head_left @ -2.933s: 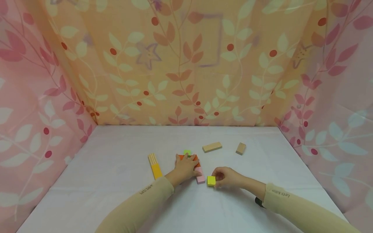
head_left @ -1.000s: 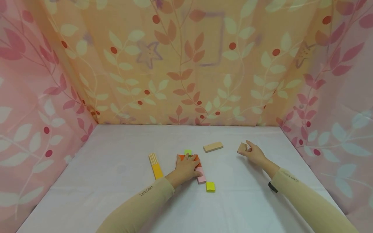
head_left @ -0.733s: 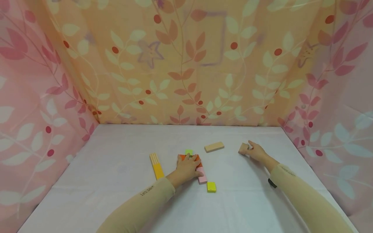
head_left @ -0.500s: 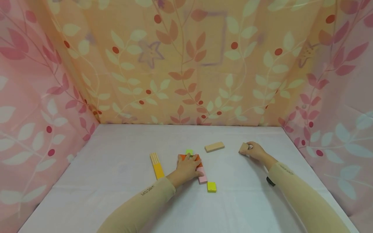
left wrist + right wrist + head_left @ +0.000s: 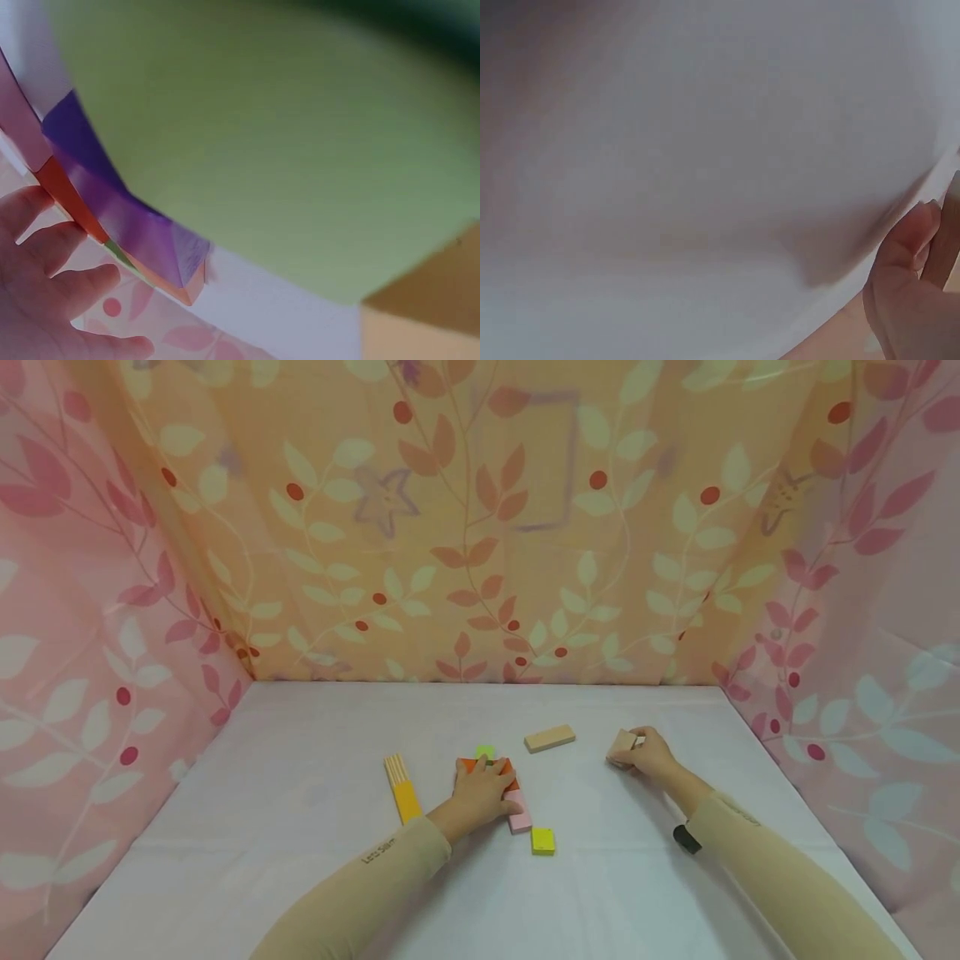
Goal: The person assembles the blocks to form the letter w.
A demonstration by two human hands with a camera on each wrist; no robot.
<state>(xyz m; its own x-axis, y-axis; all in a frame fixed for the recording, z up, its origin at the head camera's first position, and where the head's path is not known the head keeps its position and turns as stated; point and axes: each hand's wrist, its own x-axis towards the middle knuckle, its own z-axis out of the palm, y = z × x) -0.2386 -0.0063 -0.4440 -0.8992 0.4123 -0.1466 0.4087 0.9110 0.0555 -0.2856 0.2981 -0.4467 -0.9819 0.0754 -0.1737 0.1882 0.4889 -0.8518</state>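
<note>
In the head view my left hand [image 5: 478, 792] rests with fingers spread over orange blocks [image 5: 509, 778]. A green block [image 5: 485, 751] juts out beyond its fingertips, and a pink block [image 5: 520, 819] shows beside the thumb. Under the palm the arrangement is hidden from above; the left wrist view shows a purple block [image 5: 124, 199] there, next to an orange strip [image 5: 71, 199]. Further right, my right hand [image 5: 651, 755] pinches a short plain wooden block [image 5: 621, 746] between thumb and fingers. Only a sliver of that block [image 5: 943, 240] enters the right wrist view.
A yellow square block [image 5: 543, 841] lies nearer me than the pink one. Behind, a longer plain wooden block [image 5: 550, 738] lies on the white table [image 5: 315, 727]. Left of my left hand is a striped piece with a yellow lower part [image 5: 405, 797]. Patterned cloth [image 5: 480, 568] walls the back and sides.
My right hand has let go of the yellow block, gone right and back, and taken the short wooden block. That block has since shifted slightly left and tilted. My left hand stays put.
</note>
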